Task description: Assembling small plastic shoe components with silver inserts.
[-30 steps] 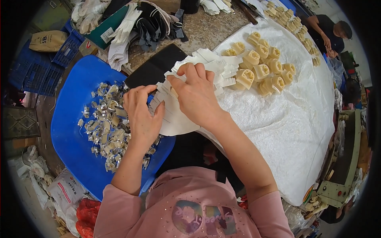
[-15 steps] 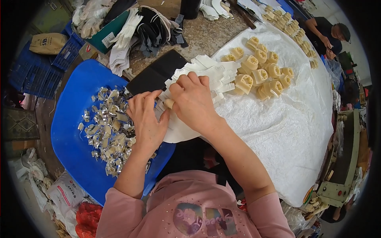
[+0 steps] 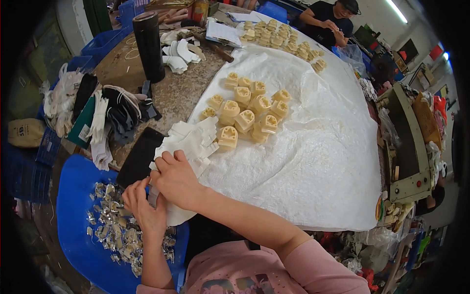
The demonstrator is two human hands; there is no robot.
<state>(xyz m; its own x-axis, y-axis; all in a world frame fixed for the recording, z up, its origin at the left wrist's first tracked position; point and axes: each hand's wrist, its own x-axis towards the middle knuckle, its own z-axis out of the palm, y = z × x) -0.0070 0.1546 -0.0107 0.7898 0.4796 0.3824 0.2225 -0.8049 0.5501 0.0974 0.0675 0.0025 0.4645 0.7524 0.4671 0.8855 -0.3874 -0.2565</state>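
My left hand (image 3: 147, 210) rests over the blue tub's inner edge, thumb and bent fingers apart, the fingertips beside a dark flat board (image 3: 139, 157). Right against it, my right hand (image 3: 177, 179) is curled with bent fingers on a layer of white cut pieces (image 3: 188, 139). What lies under its fingers is hidden. A smooth white edge (image 3: 178, 214) shows below the hands. Beyond the white pieces stands a group of cream, hollow, rounded pieces (image 3: 245, 120) with pleated openings. The blue tub (image 3: 73, 215) holds many small silvery and beige pieces (image 3: 115, 220).
White woven sheeting (image 3: 303, 166) covers the table's right side. More cream pieces (image 3: 274, 34) stand in rows at the far end, near a co-worker (image 3: 328, 22). A black tumbler (image 3: 149, 46), white scraps (image 3: 181, 56) and a bundle of gloves (image 3: 98, 117) lie toward the back left.
The view has swung to the right and up, so the table and hands appear lower and further left. My hands stay together over the white pieces; the small cream piece between them is now hidden.
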